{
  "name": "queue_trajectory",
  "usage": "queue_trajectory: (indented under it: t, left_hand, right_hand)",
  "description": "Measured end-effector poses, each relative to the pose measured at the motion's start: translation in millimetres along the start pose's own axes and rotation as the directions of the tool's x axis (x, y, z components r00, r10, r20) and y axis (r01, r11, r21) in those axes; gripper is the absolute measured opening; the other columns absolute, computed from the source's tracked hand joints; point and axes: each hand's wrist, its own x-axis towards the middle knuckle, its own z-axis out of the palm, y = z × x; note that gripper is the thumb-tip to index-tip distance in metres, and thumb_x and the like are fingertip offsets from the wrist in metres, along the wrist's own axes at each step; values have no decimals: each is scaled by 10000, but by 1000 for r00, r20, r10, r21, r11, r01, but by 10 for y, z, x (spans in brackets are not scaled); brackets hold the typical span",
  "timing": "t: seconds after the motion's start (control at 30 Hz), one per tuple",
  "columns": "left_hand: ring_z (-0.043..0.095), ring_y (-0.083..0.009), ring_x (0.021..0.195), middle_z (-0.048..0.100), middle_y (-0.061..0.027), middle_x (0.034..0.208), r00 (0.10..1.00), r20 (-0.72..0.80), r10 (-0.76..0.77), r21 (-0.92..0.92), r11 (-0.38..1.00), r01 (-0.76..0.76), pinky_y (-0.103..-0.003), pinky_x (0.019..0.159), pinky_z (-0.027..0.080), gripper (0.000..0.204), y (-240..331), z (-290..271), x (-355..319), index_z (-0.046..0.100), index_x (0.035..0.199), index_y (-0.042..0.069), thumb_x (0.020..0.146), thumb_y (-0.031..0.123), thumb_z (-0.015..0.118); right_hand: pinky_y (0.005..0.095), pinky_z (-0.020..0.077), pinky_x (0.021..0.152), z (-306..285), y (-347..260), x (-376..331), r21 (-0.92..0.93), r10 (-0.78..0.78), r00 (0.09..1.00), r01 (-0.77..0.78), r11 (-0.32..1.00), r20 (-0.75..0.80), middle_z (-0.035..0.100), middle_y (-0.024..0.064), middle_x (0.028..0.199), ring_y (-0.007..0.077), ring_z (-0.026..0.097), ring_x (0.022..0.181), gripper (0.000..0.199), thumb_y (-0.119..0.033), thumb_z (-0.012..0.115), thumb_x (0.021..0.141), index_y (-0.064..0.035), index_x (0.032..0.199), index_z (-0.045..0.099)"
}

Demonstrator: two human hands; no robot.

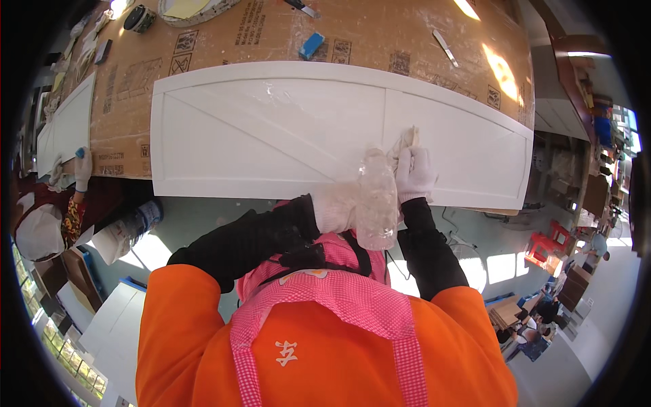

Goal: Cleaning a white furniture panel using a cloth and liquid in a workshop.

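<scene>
The left hand (336, 207), in a white glove, is wrapped around a bottle (377, 203) from its left side; the grip looks closed to the bottle's width, though the far fingertips are hidden. The right hand (416, 175), also gloved, has its fingers curled over a pale rag (409, 138), bunched, with one end poking out beyond the knuckles.

The relation that matters is bottle to rag: the bottle's long axis runs away from the body, narrower end outward, and the rag lies just to the right of that end, in the nearer, right hand. Whether the two touch, I cannot tell.

The bottle is clear, ribbed plastic; its contents cannot be made out. The rag is off-white and creased.

Both hands are at the near edge of a long white panel (339, 125), set lengthwise across the view, with a raised border, an upright bar and a diagonal one. A glossy patch shows near its far edge.

Under it is a table (380, 34) covered in brown cardboard, with a blue block (312, 45) and a thin blade (445, 49) beyond the panel.
</scene>
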Motion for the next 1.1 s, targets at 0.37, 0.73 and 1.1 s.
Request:
queue_trajectory:
  t: [0.37,0.73,1.1]
  left_hand:
    - [699,-222,929,686,-94,1037,985,-133,-107,199,971,133,-382,840,594,244,-13,109,76,625,1196,34,1047,224,590]
    - [684,-241,1074,683,-103,1209,969,-242,-48,215,971,102,-426,920,580,340,163,-116,153,590,1313,49,1056,271,573]
    - [713,-234,943,692,-103,1079,908,-418,0,158,985,73,-389,821,603,221,33,-423,233,634,1207,25,1031,159,629]
  right_hand:
    - [435,510,670,38,20,-17,40,7,999,-5,999,-43,633,128,839,329,634,751,98,-155,671,923,-63,892,658]
    - [388,520,691,42,40,-15,58,38,995,-33,998,-89,673,131,833,278,655,745,100,-131,654,937,-34,938,681]
    - [392,535,730,50,3,6,42,59,997,-57,997,-51,680,133,878,294,676,805,121,-145,669,939,-26,944,689]
